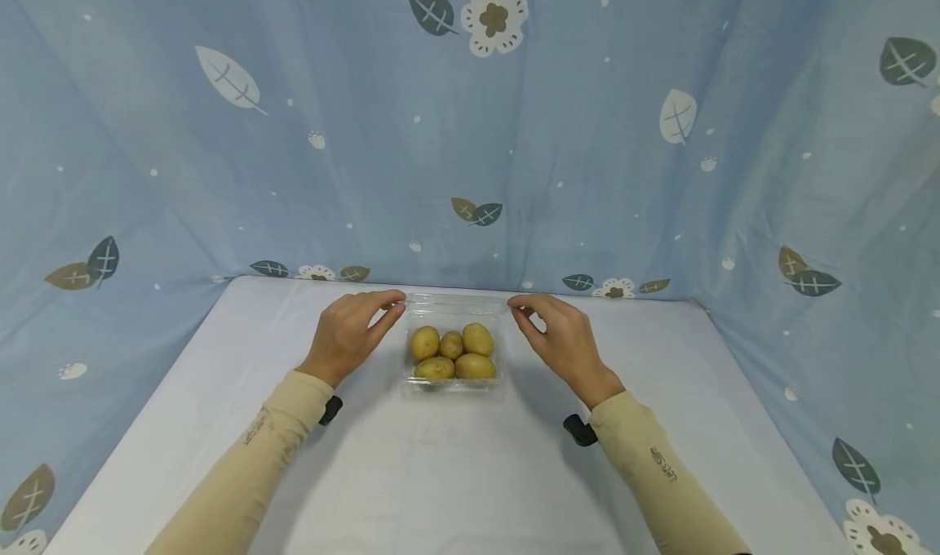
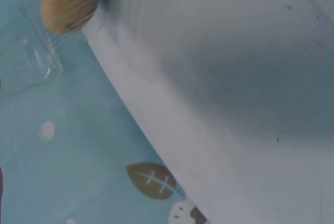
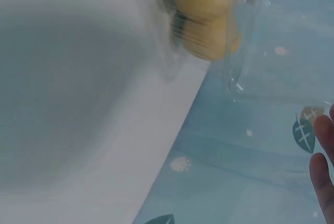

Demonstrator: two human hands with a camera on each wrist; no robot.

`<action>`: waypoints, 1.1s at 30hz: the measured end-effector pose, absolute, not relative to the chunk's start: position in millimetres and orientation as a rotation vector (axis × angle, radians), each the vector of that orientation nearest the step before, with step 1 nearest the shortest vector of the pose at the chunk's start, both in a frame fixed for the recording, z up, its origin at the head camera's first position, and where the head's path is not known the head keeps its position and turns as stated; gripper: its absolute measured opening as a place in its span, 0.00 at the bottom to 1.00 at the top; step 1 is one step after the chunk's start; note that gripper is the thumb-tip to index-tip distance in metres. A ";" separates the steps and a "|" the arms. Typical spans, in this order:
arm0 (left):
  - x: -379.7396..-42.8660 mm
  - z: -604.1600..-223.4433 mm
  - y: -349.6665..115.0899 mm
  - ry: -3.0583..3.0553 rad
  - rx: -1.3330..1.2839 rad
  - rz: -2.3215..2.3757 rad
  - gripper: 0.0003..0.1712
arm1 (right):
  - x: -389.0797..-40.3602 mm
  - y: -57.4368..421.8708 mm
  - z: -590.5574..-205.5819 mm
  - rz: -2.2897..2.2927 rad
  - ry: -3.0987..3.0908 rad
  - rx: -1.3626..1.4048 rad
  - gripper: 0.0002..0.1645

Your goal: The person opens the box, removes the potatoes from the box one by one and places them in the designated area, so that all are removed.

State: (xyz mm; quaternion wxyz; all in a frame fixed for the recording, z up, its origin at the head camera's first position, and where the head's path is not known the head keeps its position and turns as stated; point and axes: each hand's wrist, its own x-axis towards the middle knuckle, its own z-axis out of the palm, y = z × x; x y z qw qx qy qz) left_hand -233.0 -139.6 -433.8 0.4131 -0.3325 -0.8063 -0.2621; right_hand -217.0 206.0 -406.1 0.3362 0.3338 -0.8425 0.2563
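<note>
A clear plastic clamshell box (image 1: 454, 384) sits at the back middle of the table, holding several yellow potatoes (image 1: 475, 366). Its clear lid (image 1: 457, 300) stands raised at the far side. At the lid's left corner, my left hand (image 1: 348, 330) pinches the edge with thumb and forefinger. My right hand (image 1: 564, 336) pinches the opposite corner the same way. In the right wrist view, fingers (image 3: 322, 179) show at the right border beside the lid. The left wrist view shows part of the lid (image 2: 42, 62) and a potato (image 2: 68, 2).
A white cloth covers the table (image 1: 455, 473). Blue curtain (image 1: 352, 171) with leaf and flower prints hangs behind and along both sides, close to the table's edges. Dark wrist-worn devices (image 1: 580, 430) hang below both wrists.
</note>
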 end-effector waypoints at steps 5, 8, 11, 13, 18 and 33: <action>-240.1 -433.3 -136.5 -2.048 -0.833 -0.638 0.19 | -229.5 210.9 -401.7 0.699 -2.247 0.853 0.11; -244.8 -430.8 -134.6 -2.077 -0.831 -0.623 0.16 | -237.2 213.5 -399.3 0.732 -2.280 0.845 0.11; -249.5 -428.9 -133.1 -2.121 -0.808 -0.631 0.14 | -245.2 212.6 -397.5 0.813 -2.311 0.830 0.11; -253.0 -429.7 -132.5 -2.165 -0.759 -0.663 0.15 | -250.5 210.3 -398.0 0.883 -2.321 0.807 0.11; -259.6 -434.2 -131.3 -2.291 -0.630 -0.802 0.16 | -260.7 201.9 -406.3 1.089 -2.312 0.684 0.13; -275.1 -449.7 -124.5 -2.512 -0.452 -1.003 0.15 | -284.3 182.7 -428.2 1.406 -2.330 0.339 0.18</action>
